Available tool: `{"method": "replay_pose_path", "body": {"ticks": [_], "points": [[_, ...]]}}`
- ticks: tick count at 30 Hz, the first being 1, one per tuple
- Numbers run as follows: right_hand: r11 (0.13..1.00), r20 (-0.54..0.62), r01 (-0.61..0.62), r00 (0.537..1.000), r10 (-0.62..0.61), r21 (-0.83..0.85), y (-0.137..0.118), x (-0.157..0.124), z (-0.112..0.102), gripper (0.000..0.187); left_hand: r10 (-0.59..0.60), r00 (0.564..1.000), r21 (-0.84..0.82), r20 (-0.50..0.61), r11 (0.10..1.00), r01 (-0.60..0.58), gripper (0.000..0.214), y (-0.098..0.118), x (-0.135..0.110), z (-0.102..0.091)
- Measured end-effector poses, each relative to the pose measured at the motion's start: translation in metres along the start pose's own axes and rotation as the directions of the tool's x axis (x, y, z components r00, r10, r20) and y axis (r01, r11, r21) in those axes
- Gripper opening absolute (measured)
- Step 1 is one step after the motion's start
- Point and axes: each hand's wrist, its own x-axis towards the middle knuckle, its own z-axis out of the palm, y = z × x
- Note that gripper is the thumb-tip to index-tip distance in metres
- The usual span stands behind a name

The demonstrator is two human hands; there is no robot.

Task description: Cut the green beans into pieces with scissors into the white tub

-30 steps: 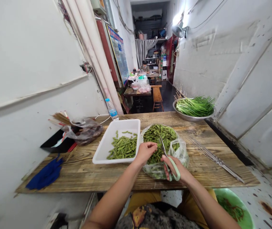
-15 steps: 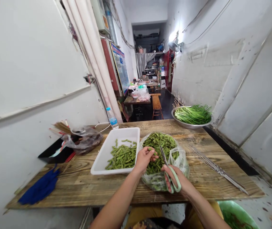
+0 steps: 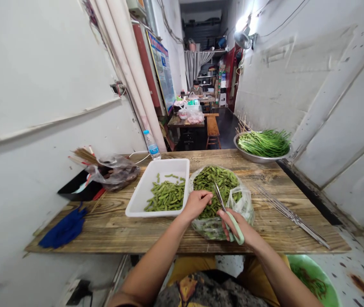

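My right hand (image 3: 235, 225) grips a pair of scissors (image 3: 232, 217) with pale green handles, blades pointing up and away over the pods. Beside the blades, my left hand (image 3: 197, 203) is closed with its back turned up. Its fingertips come together over the heap, and whatever they hold is hidden. Under both hands sits a clear plastic bag (image 3: 245, 204), its mouth spread around a mound of green edamame pods (image 3: 217, 177). Left of the bag, a white plastic tray (image 3: 139, 187) holds a smaller pile of edamame pods (image 3: 166, 197).
Metal skewers (image 3: 292, 217) lie at the right. A metal basin (image 3: 260, 159) of green stalks stands behind them. Along the left are a blue cloth (image 3: 65, 228), a black box (image 3: 78, 192) and a water bottle (image 3: 151, 146). A green tub (image 3: 327, 277) is below right. A person (image 3: 196, 88) sits far back.
My left hand has turned knuckles up, and the pod seen at its fingertips no longer shows. The scissors stay in my right hand. The view has tilted down.
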Motion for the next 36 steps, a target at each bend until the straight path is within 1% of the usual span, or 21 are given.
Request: {"method": "replay_pose_path", "body": {"ticks": [3,5,10,13,17,18,19,20,21,22,23,24,25,26,27,28,29,30,31,33,36], "points": [[0.999,0.025,0.015,1.0,-0.014,-0.041,-0.001,0.0,-0.001,0.042,-0.013,0.999,0.029,-0.036,0.999,0.014,0.029,0.002,0.001,-0.001],[0.998,0.043,0.016,0.999,-0.014,-0.061,-0.001,-0.001,-0.002,0.042,-0.035,0.999,0.025,-0.039,0.999,0.036,0.029,0.005,0.001,-0.003],[0.996,0.068,0.011,0.998,-0.005,-0.086,-0.001,-0.003,-0.006,0.04,-0.048,0.997,0.046,0.053,0.998,0.045,0.033,0.008,0.0,-0.01],[0.994,0.072,0.017,0.997,-0.01,-0.107,-0.004,-0.005,-0.005,0.043,-0.046,0.995,0.044,0.087,0.998,0.042,0.034,0.008,0.0,-0.01],[0.995,0.04,-0.064,0.997,0.067,-0.073,-0.005,-0.005,0.002,0.049,-0.097,0.989,0.072,0.113,0.993,0.089,0.035,0.004,0.001,-0.012],[0.995,0.028,-0.085,0.996,0.086,-0.049,-0.004,-0.004,0.003,0.049,-0.11,0.99,0.105,0.091,0.989,0.101,0.034,0.003,0.001,-0.016],[0.995,0.018,-0.098,0.995,0.098,-0.02,-0.003,-0.003,0.004,0.049,-0.117,0.992,0.161,0.039,0.981,0.109,0.032,0.002,0.001,-0.021],[0.995,0.01,-0.102,0.995,0.101,0.011,-0.001,-0.002,0.005,0.05,-0.11,0.993,0.243,-0.047,0.963,0.118,0.03,0.001,0.001,-0.027],[0.994,0.009,-0.098,0.995,0.098,0.046,0.0,-0.002,0.005,0.05,-0.09,0.984,0.346,-0.155,0.928,0.14,0.028,0.0,0.001,-0.035],[0.992,0.014,-0.094,0.996,0.093,0.087,0.002,-0.002,0.004,0.05,-0.055,0.96,0.456,-0.273,0.872,0.179,0.027,-0.001,0.002,-0.043],[0.987,0.028,-0.093,0.996,0.09,0.133,0.003,-0.002,0.003,0.05,-0.004,0.922,0.552,-0.387,0.8,0.235,0.028,-0.002,0.002,-0.05],[0.979,0.045,-0.091,0.995,0.084,0.181,0.004,-0.002,0.002,0.05,0.059,0.875,0.623,-0.481,0.725,0.294,0.029,-0.002,0.003,-0.055],[0.97,0.065,-0.089,0.995,0.076,0.227,0.004,-0.003,0.001,0.049,0.128,0.83,0.67,-0.543,0.661,0.337,0.031,-0.002,0.005,-0.058],[0.959,0.082,-0.09,0.994,0.07,0.268,0.005,-0.004,0.0,0.048,0.193,0.804,0.708,-0.563,0.614,0.348,0.031,-0.003,0.008,-0.057],[0.949,0.095,-0.095,0.993,0.07,0.301,0.006,-0.004,-0.001,0.047,0.245,0.81,0.75,-0.533,0.581,0.318,0.029,-0.004,0.013,-0.054],[0.941,0.097,-0.099,0.993,0.072,0.323,0.006,-0.004,-0.001,0.046,0.275,0.846,0.795,-0.457,0.552,0.25,0.026,-0.006,0.019,-0.047],[0.936,0.094,-0.102,0.993,0.075,0.336,0.007,-0.004,-0.002,0.045,0.276,0.896,0.835,-0.348,0.526,0.162,0.024,-0.009,0.026,-0.039],[0.934,0.088,-0.103,0.993,0.078,0.343,0.008,-0.004,-0.002,0.044,0.246,0.947,0.864,-0.208,0.499,0.06,0.025,-0.013,0.034,-0.029],[0.933,0.08,-0.104,0.994,0.081,0.346,0.009,-0.004,-0.003,0.043,0.194,0.975,0.881,-0.109,0.472,0.005,0.027,-0.017,0.043,-0.019],[0.933,0.058,-0.095,0.995,0.079,0.348,0.01,-0.004,-0.004,0.043,0.125,0.991,0.908,-0.046,0.419,-0.011,0.028,-0.024,0.059,-0.001],[0.938,0.056,-0.092,0.995,0.077,0.334,0.012,-0.006,-0.007,0.044,0.124,0.991,0.933,-0.051,0.361,0.003,0.03,-0.03,0.076,0.017]]}}
